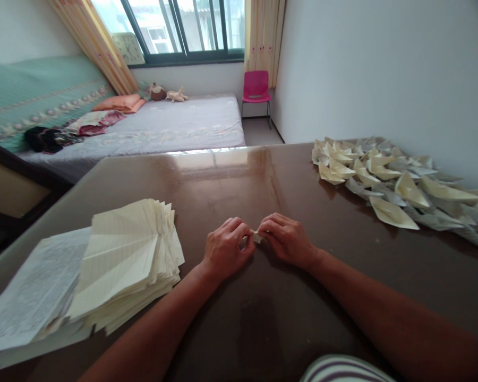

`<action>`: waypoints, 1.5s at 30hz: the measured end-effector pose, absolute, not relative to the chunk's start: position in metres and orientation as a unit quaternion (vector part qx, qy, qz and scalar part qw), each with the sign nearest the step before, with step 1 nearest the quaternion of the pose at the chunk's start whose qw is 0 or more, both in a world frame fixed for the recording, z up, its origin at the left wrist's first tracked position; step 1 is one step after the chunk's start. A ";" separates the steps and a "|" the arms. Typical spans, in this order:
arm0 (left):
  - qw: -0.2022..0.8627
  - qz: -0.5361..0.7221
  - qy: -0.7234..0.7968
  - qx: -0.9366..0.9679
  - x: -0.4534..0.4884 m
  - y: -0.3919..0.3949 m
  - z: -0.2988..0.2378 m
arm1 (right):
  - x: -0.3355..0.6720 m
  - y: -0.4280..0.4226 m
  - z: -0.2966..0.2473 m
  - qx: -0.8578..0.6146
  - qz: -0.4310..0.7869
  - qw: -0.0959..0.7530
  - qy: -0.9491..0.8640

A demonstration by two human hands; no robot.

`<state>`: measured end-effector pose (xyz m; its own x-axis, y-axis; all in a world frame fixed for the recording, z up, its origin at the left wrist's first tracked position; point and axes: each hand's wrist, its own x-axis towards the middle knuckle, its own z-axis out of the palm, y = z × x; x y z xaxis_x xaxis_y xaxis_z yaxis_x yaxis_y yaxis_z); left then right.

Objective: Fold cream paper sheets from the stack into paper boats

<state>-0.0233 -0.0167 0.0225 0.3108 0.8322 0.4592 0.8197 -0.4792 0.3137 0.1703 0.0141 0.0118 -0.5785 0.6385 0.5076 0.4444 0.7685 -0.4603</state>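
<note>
Both my hands rest on the brown table, fingertips meeting over a small folded piece of cream paper. My left hand has its fingers curled and pinches the paper's left side. My right hand is closed on its right side. Most of the paper is hidden under my fingers. A stack of creased cream sheets lies to the left of my left hand. To the right, along the wall, spreads a heap of several folded paper boats.
Printed sheets lie under and left of the stack, near the table's left edge. Beyond the table are a bed with pillows and soft toys, a pink chair, a window and a white wall on the right.
</note>
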 end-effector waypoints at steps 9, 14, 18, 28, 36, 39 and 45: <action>0.023 0.301 0.530 0.792 -0.028 -0.013 0.024 | 0.172 0.018 0.013 -0.355 0.165 0.374 -0.841; -0.011 0.286 0.492 0.822 -0.027 -0.016 0.024 | 0.168 0.010 0.016 -0.317 0.112 0.352 -0.874; -0.014 0.287 0.473 0.833 -0.027 -0.016 0.025 | 0.167 0.010 0.017 -0.332 0.116 0.347 -0.870; -0.044 0.269 0.482 0.833 -0.023 -0.019 0.028 | 0.168 0.008 0.020 -0.313 0.143 0.337 -0.876; 0.073 0.379 0.576 0.721 -0.033 -0.004 0.022 | 0.172 0.022 0.010 -0.409 0.250 0.421 -0.771; 0.154 0.421 0.592 0.670 -0.039 0.004 0.019 | 0.173 0.028 0.005 -0.417 0.370 0.456 -0.694; 0.214 0.448 0.594 0.632 -0.046 0.012 0.014 | 0.173 0.038 -0.003 -0.420 0.492 0.507 -0.570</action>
